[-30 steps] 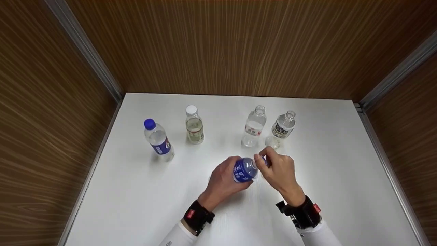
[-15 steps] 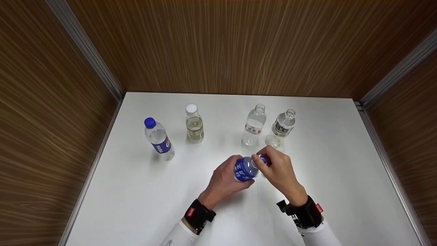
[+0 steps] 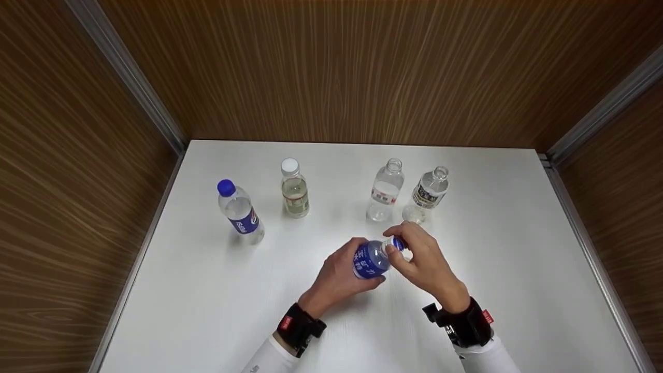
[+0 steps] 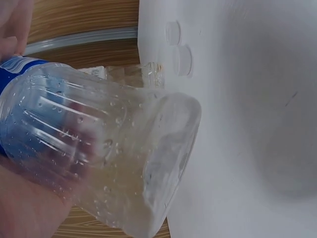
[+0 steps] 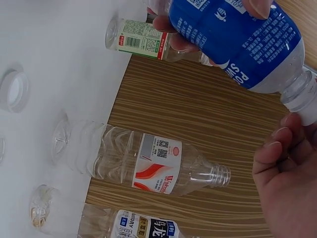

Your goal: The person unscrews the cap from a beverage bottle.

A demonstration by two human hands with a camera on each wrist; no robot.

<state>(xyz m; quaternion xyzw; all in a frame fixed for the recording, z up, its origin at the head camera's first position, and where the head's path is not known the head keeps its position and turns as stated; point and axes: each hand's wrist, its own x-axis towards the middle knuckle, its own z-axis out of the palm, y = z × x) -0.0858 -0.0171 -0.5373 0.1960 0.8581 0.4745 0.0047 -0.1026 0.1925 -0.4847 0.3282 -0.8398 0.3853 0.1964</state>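
My left hand point(image 3: 337, 272) grips a clear plastic bottle point(image 3: 369, 259) round its blue label, and the bottle tilts toward my right hand. The thumb and fingers of my right hand point(image 3: 426, 261) pinch its white cap point(image 3: 395, 243), which has a blue top and sits at the neck. In the left wrist view, droplets line the inside of the bottle point(image 4: 114, 144) and its base stands close over the table. The right wrist view shows the blue label point(image 5: 237, 39) and fingertips right at the cap point(image 5: 308, 106).
Two uncapped bottles, one with a white-and-red label point(image 3: 384, 194) and one with a dark label point(image 3: 428, 194), stand behind my hands. Farther left are a white-capped bottle point(image 3: 296, 194) and a blue-capped Pepsi bottle point(image 3: 241, 215). Loose white caps point(image 4: 182, 60) lie on the table. Wood-grain panels point(image 3: 342, 72) surround it.
My right fingers have shifted around the cap, and more of its blue top and white side shows now. The left hand keeps its grip on the bottle, nearly still.
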